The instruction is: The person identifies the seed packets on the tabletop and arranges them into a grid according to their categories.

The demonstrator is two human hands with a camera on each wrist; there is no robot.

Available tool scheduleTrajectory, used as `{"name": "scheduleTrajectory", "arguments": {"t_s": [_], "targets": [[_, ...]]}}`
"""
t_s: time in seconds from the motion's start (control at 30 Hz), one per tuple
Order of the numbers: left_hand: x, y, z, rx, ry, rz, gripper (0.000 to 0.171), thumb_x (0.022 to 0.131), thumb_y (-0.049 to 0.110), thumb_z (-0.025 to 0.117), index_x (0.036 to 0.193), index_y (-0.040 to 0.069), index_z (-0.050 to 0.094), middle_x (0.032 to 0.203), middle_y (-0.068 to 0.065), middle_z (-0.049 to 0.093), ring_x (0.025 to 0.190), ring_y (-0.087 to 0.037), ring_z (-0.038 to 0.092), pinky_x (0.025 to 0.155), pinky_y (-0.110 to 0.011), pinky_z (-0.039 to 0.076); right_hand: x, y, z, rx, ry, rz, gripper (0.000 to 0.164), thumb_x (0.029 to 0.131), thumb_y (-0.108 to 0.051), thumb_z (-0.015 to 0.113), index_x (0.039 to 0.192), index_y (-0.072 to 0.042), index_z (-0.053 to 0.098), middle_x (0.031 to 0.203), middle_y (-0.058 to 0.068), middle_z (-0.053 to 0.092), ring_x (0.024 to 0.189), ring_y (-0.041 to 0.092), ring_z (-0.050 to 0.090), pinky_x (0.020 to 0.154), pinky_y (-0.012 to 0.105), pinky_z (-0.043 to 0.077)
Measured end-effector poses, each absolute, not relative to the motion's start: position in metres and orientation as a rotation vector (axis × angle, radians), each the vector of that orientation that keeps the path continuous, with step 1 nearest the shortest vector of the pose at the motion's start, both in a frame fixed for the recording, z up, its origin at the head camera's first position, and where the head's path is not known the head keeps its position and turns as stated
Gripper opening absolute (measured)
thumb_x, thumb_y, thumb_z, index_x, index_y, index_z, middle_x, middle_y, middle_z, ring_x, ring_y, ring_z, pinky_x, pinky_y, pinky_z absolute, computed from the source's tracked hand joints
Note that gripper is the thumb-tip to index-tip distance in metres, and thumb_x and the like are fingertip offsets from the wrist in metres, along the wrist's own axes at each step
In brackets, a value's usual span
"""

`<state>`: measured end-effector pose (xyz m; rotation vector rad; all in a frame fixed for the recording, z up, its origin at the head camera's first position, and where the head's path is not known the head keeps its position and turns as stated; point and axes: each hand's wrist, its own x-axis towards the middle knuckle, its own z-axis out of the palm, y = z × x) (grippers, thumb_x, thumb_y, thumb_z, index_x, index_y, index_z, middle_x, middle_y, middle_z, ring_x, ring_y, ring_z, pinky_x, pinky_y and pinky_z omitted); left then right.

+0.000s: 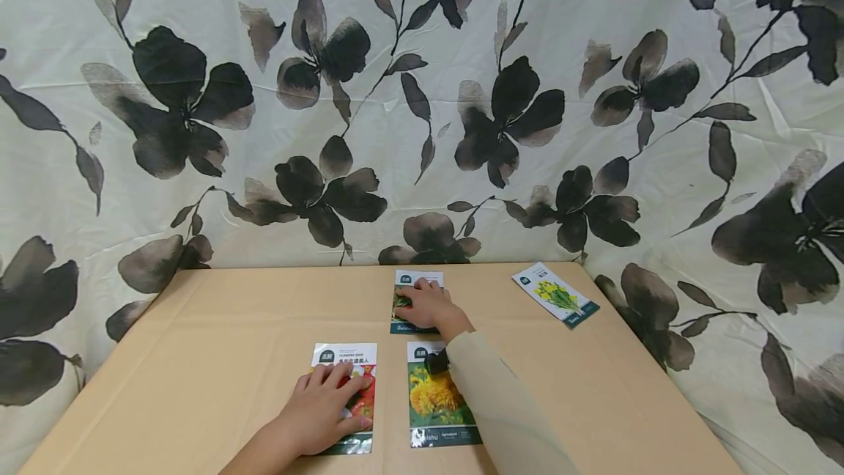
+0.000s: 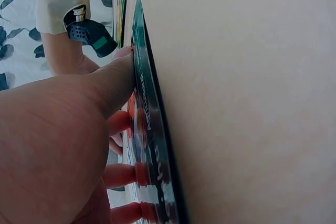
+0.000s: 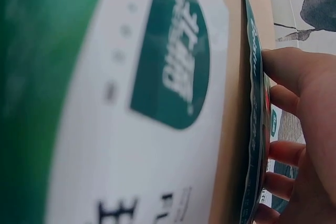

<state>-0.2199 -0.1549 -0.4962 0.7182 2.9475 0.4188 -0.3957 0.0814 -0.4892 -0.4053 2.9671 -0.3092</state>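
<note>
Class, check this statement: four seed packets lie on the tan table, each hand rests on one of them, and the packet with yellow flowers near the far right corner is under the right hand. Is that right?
Not quite. The head view shows the far right packet untouched. The right hand rests on the packet at the far middle; the left hand rests on the red-pictured packet. Four packets on the tan table is correct.

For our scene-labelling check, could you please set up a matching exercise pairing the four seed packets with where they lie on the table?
Things:
1. red-flower packet
2. marigold packet
3. yellow-sprig packet
4. far middle packet

Places:
a. alone near the far right corner
b. under the right hand
c. under the left hand
d. untouched, beside the right sleeve

Pairs: 1-c, 2-d, 3-a, 4-b
</note>
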Motion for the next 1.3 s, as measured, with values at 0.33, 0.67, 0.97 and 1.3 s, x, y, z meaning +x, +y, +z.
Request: {"name": "scheduleTrajectory", "arguments": {"t_s": [0.33, 0.67, 0.97, 1.3], "targets": [[-0.219, -0.155, -0.496, 0.695, 2.932, 0.422, 0.068, 0.084, 0.068, 0.069, 0.139, 0.028, 0.062, 0.147, -0.012, 0.052, 0.125, -0.037, 0.045, 0.100, -0.067, 0.037, -0.397, 0.074, -0.492, -0.423, 2.975, -0.302, 0.055, 0.100, -0.059, 0.054, 0.151, -0.038, 0.049, 0.152, 0.008, 0.045, 0.137, 0.033, 0.041, 0.112, 0.056, 0.035], [-0.220, -0.155, -0.497, 0.687, 2.930, 0.407, 0.069, 0.084, 0.069, 0.068, 0.140, 0.029, 0.062, 0.147, -0.012, 0.052, 0.124, -0.037, 0.045, 0.100, -0.067, 0.037, -0.395, 0.063, -0.490, -0.427, 2.982, -0.310, 0.055, 0.100, -0.059, 0.055, 0.150, -0.037, 0.051, 0.151, 0.007, 0.046, 0.136, 0.032, 0.042, 0.112, 0.055, 0.035], [-0.220, -0.155, -0.497, 0.705, 2.940, 0.397, 0.070, 0.084, 0.069, 0.069, 0.139, 0.027, 0.061, 0.147, -0.013, 0.053, 0.124, -0.037, 0.045, 0.099, -0.067, 0.038, -0.397, 0.056, -0.491, -0.427, 2.982, -0.315, 0.054, 0.100, -0.059, 0.055, 0.150, -0.038, 0.051, 0.151, 0.006, 0.046, 0.137, 0.031, 0.041, 0.114, 0.056, 0.034], [-0.220, -0.155, -0.496, 0.706, 2.946, 0.423, 0.064, 0.085, 0.065, 0.070, 0.136, 0.027, 0.063, 0.145, -0.011, 0.053, 0.127, -0.037, 0.045, 0.100, -0.067, 0.038, -0.399, 0.049, -0.493, -0.406, 2.983, -0.319, 0.054, 0.100, -0.060, 0.054, 0.150, -0.040, 0.050, 0.152, 0.005, 0.046, 0.139, 0.031, 0.040, 0.116, 0.057, 0.031]]}}
